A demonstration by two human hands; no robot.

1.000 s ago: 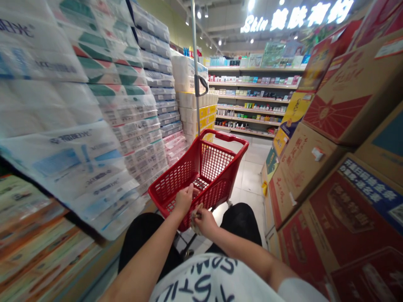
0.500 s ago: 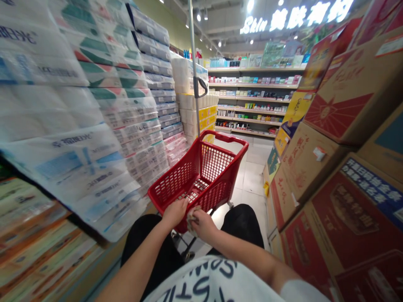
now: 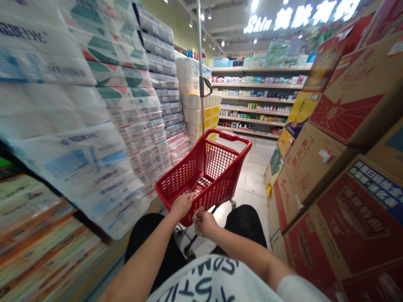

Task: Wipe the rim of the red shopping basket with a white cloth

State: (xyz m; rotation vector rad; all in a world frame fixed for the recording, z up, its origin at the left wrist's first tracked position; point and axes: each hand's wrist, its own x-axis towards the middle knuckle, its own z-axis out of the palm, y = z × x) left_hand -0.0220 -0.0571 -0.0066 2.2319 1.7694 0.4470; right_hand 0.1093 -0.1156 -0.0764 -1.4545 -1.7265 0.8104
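Observation:
A red plastic shopping cart (image 3: 217,180) with a lattice basket stands in front of me, its handle at the far side. My left hand (image 3: 181,206) is closed over the basket's near rim, thumb side toward the inside. In my right hand (image 3: 208,225) is a pale, crumpled cloth (image 3: 197,223), pinched against the outside of the near corner. Its fingers are partly hidden behind the cloth and hand. The inside of the basket shows its slotted red floor. My knees are bent on either side of the cart's near end.
Tall stacks of wrapped tissue packs (image 3: 122,113) line the left. Cardboard boxes (image 3: 333,155) are piled on the right. A metal pole (image 3: 200,50) with a black clip rises behind the cart. Shelves of small goods (image 3: 258,96) stand at the back, beyond the tiled floor (image 3: 248,184).
The whole view has shifted slightly, so everything sits a little further right. Both hands keep their places at the cart's near end, the left on the rim, the right with the cloth.

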